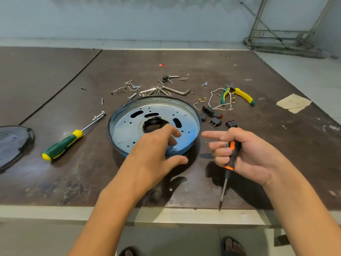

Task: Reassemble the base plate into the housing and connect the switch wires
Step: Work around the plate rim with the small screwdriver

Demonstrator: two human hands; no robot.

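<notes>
Now, right hand [249, 154] gripping screwdriver [234, 150], beside housing [120, 126]

The dark brown table [73, 182] carries a round housing [196, 115], partly under the fingers of the left hand [155, 150]. A green-and-yellow screwdriver [62, 145] lies well to that hand's left, and a black cover [13, 145] farther left. Just beyond the right hand [247, 154] lie black switches [215, 121], then white wires [209, 101] and pliers [241, 94]. Screws and hex keys [166, 90] lie scattered beyond the left hand, past the housing. A paper scrap [293, 103] lies far to the right hand's right.
</notes>
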